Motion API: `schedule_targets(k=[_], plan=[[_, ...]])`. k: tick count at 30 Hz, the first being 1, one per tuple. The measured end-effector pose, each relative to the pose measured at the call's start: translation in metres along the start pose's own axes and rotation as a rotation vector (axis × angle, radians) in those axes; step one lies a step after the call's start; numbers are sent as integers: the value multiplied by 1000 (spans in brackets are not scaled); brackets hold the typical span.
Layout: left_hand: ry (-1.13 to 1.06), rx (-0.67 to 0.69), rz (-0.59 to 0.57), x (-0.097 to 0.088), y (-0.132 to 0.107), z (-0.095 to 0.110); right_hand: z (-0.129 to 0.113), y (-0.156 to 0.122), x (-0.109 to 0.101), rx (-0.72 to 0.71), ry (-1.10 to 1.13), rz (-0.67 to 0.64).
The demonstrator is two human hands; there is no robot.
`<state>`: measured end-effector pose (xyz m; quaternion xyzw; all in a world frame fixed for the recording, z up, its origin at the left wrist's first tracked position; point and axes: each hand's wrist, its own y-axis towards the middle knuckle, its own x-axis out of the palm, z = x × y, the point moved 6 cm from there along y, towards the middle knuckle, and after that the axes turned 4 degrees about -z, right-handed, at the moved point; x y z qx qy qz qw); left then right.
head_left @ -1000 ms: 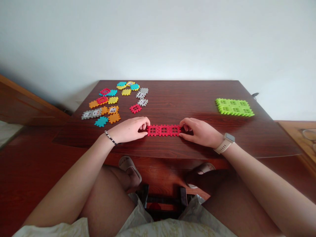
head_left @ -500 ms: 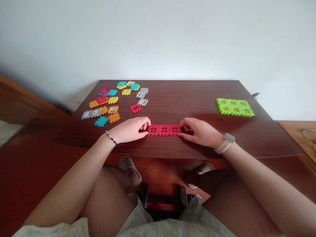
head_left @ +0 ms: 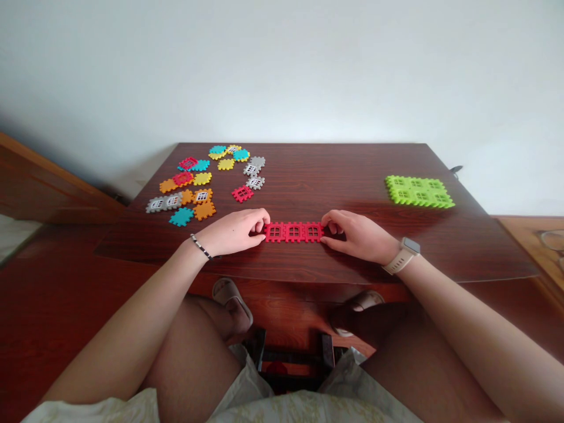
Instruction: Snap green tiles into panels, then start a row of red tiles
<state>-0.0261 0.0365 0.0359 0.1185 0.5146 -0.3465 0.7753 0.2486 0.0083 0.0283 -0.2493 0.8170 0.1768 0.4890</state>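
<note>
Three red window tiles (head_left: 294, 232), joined side by side in a strip, lie flat near the front middle of the table. My left hand (head_left: 238, 230) grips the strip's left end between thumb and bent forefinger. At the other end, my right hand (head_left: 356, 234) has its thumb and fingertips on the right edge in the same kind of hold. Teeth line the long edges of the strip, and each tile has a small window opening.
Loose notched tiles in several colours lie at the left, among them a blue tile (head_left: 181, 217), an orange tile (head_left: 204, 210) and a single red tile (head_left: 242, 194). A green toothed panel (head_left: 418, 191) rests on the right of the brown table (head_left: 317, 167). Behind stands a white wall (head_left: 299, 70).
</note>
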Motion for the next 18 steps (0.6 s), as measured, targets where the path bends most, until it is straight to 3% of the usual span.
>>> schedule_targets(k=[14, 18], plan=[[-33, 12, 20, 1, 2, -3, 3, -2, -1, 5, 14, -3], [-38, -6, -15, 1, 2, -1, -3, -3, -16, 26, -21, 26]])
